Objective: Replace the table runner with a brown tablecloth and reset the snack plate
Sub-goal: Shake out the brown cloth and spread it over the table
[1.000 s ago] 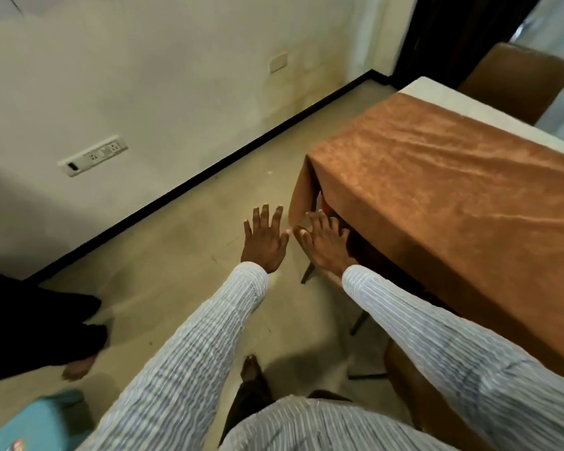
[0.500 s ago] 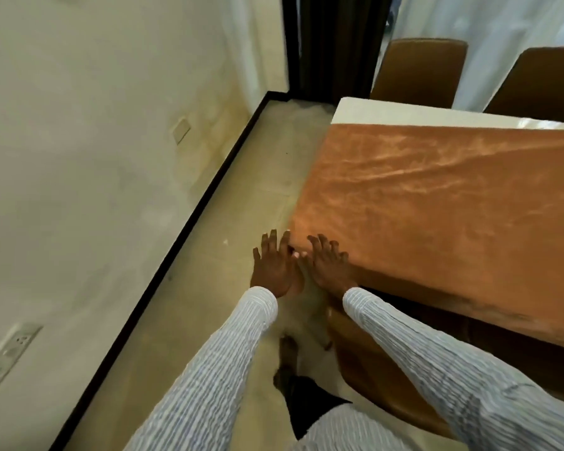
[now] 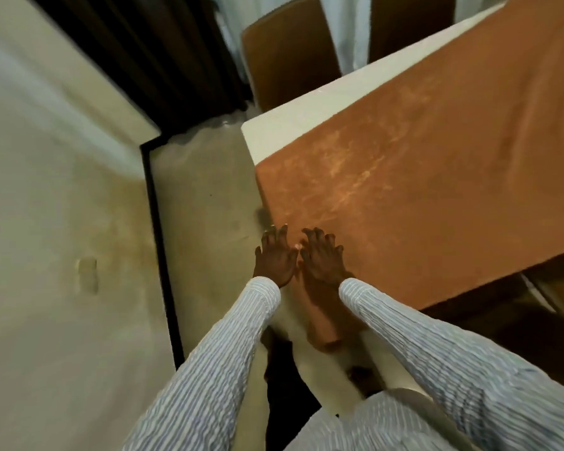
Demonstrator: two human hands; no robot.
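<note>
1. Brown tablecloth (image 3: 420, 164): rust-brown, napped like suede, with pale brushed streaks across the pile. It lies flat over most of the tabletop (image 3: 293, 125). No folds visible on top; picture slightly blurred.
2. Tabletop: a pale cream strip stays bare along the far edge and at the far left corner, beyond the cloth's hem. The cloth's left edge runs flush with the table's end; its near edge hangs over the front side.
3. Open room: a strip of beige floor (image 3: 202, 196) lies between the table's end and the wall (image 3: 62, 196), bounded by a black skirting line. Dark curtain (image 3: 150, 53) in the far corner.
4. Two brown chairs (image 3: 290, 50) stand at the table's far side, backs upright, close against the edge. Part of another seat shows under the near edge at right.
5. Striped sleeves (image 3: 228, 353) reach forward to the near left corner of the cloth.
6. Right hand (image 3: 323, 255): flat, fingers spread, palm down on the cloth at that corner. Nothing in the grip.
7. Left hand (image 3: 275, 255): fingers spread and extended, just beside the right hand, at the cloth's left edge, partly over the floor. Nothing in the grip; contact with the cloth cannot be told.
</note>
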